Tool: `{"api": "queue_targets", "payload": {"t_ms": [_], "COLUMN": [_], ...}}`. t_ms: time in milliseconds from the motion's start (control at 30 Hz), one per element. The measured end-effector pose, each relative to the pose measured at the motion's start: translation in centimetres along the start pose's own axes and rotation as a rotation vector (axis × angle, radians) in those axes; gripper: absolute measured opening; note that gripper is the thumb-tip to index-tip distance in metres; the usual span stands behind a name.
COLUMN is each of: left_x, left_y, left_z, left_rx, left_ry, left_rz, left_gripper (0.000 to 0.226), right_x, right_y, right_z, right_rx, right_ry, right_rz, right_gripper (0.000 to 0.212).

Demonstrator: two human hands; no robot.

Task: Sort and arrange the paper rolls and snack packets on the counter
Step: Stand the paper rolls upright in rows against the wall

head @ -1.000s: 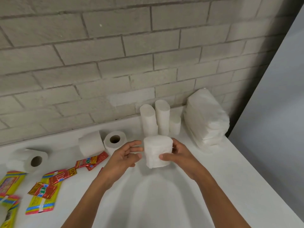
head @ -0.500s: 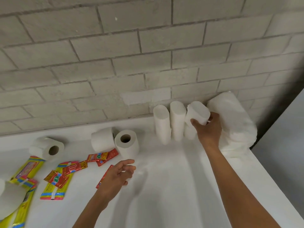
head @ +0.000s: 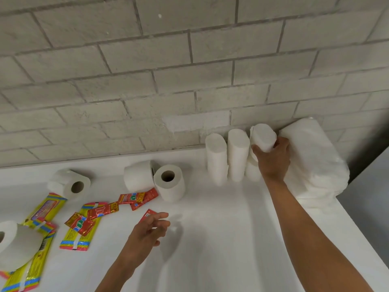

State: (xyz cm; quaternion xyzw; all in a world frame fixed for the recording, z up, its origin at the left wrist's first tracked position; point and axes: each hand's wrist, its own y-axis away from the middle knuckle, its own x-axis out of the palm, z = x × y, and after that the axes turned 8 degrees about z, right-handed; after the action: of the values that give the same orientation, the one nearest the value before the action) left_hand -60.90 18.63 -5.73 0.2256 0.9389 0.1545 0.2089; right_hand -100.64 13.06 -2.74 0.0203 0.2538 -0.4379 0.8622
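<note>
Gripped in the right hand [head: 273, 159], a wrapped roll [head: 263, 137] sits tilted on top of a shorter roll [head: 251, 168] at the far right of the counter [head: 221, 239], fingers and thumb curled round its lower end. It touches the tall roll [head: 237, 154] on its left and lies just beside the big pack [head: 313, 163] on its right. Another tall roll [head: 216, 158] stands left of those, all against the brick wall [head: 168, 81].

Left hand [head: 147, 234] hovers near the counter's middle, fingers loosely spread and holding nothing, just over a red sachet [head: 148, 213].

Further left, two open rolls [head: 170, 182] lie on their sides touching each other, with a third [head: 70, 183] well apart and a fourth [head: 14, 245] at the near left edge (partly cut off). Red sachets [head: 136, 199] are scattered between them, some lying on yellow packets [head: 82, 234] with striped ends.
</note>
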Motion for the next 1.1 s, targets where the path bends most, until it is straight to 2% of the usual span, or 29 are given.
{"api": "queue_targets", "payload": {"t_ms": [267, 567, 767, 933, 1100], "left_x": [0.3, 0.0, 0.1, -0.5, -2.2], "left_y": [-0.2, -0.2, -1.3, -2.7, -5.1], "left_z": [-0.1, 0.5, -1.1, -2.6, -3.6], "left_rx": [-0.013, -0.019, 0.063, 0.160, 0.236], "left_ry": [0.012, -0.007, -0.015, -0.053, -0.241], "left_rz": [0.015, 0.015, -0.026, -0.137, -0.278], "left_gripper": [0.025, 0.026, 0.024, 0.024, 0.030], "right_x": [0.1, 1.0, 0.3, -0.5, -0.7], "right_y": [0.2, 1.4, 2.5, 5.7, 9.3], "right_z": [-0.1, -1.3, -1.6, -1.6, -0.9], "right_rx": [-0.053, -0.037, 0.039, 0.090, 0.033], "right_ry": [-0.001, 0.022, 0.000, -0.052, -0.111], "right_rz": [-0.016, 0.048, 0.145, 0.173, 0.172], "right_gripper": [0.073, 0.082, 0.089, 0.091, 0.080]}}
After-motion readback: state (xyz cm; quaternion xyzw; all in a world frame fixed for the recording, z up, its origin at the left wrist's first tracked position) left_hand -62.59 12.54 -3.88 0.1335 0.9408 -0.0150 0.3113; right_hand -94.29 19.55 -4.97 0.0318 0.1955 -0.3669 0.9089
